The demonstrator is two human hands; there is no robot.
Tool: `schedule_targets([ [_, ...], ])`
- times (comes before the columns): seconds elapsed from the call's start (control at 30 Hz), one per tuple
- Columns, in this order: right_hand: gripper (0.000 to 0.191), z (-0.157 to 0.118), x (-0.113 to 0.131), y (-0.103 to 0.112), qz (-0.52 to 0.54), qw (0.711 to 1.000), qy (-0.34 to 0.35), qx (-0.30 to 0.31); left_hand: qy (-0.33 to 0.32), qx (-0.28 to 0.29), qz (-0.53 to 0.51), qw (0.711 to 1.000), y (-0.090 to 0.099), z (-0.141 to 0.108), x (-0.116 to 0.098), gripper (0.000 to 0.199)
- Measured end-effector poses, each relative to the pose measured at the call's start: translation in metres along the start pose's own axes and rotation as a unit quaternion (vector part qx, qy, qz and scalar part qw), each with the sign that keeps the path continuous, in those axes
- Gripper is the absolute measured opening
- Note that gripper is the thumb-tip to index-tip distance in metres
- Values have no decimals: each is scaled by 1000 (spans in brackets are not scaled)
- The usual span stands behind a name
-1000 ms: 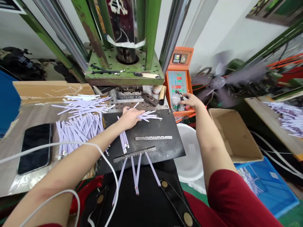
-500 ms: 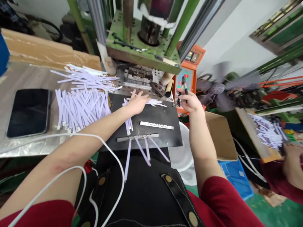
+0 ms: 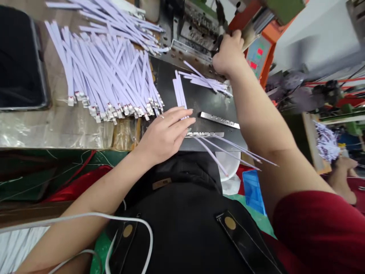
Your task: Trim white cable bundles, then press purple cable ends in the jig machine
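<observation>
My left hand (image 3: pixel 169 131) is at the near edge of the black plate (image 3: pixel 196 102), thumb and fingers closed about the left end of a slotted metal bar (image 3: pixel 209 134). Several lavender flat cables (image 3: pixel 212 153) run from that bar down to the right. Beside my fingertips lie a few loose cables (image 3: pixel 179 91), their near ends partly hidden. My right hand (image 3: pixel 229 53) grips a black-handled tool (image 3: pixel 221 17) like pliers, up against the press's metal die (image 3: pixel 199 28). A second slotted bar (image 3: pixel 219 120) and more loose cables (image 3: pixel 207 80) rest on the plate.
A big pile of lavender cables (image 3: pixel 105 72) covers the table to the left, next to a phone (image 3: pixel 18 61). An orange control box (image 3: pixel 261 49) stands behind my right hand. A white cord (image 3: pixel 114 216) crosses my lap. Another person's hand (image 3: pixel 345 167) is at far right.
My left hand has come back from the loose cables to the near metal bar. My right hand has moved left and forward to the die with the tool. The view has dropped closer and turned.
</observation>
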State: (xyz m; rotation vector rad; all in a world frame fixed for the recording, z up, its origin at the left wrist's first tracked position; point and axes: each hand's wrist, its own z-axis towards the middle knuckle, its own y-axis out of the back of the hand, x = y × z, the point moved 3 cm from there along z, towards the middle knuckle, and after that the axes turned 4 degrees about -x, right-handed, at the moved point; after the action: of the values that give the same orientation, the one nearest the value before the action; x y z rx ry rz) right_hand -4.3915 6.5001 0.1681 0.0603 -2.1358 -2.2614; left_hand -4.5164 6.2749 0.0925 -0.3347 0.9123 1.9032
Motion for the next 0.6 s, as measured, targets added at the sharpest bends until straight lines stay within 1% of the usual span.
schedule_targets([
  [0.1,50,8,6,-5,-16,999,-37,-8,14,-21,-14,1000,-1,-6,8,28],
  [0.23,58,16,11,-7,-38,997,-68,-10,39,-16,-19,999,1,-7,13,27],
  [0.37,59,11,24,-3,-61,995,-75,-14,43,7,-27,999,0,-9,14,24],
  [0.5,56,6,36,0,-78,993,-87,-22,43,-2,-34,998,1,-11,13,21],
  [0.53,55,8,36,1,-77,993,-89,-29,43,-6,-37,998,2,-11,13,20],
  [0.6,55,15,33,0,-31,996,-65,-42,46,-10,-46,998,5,-11,11,20],
])
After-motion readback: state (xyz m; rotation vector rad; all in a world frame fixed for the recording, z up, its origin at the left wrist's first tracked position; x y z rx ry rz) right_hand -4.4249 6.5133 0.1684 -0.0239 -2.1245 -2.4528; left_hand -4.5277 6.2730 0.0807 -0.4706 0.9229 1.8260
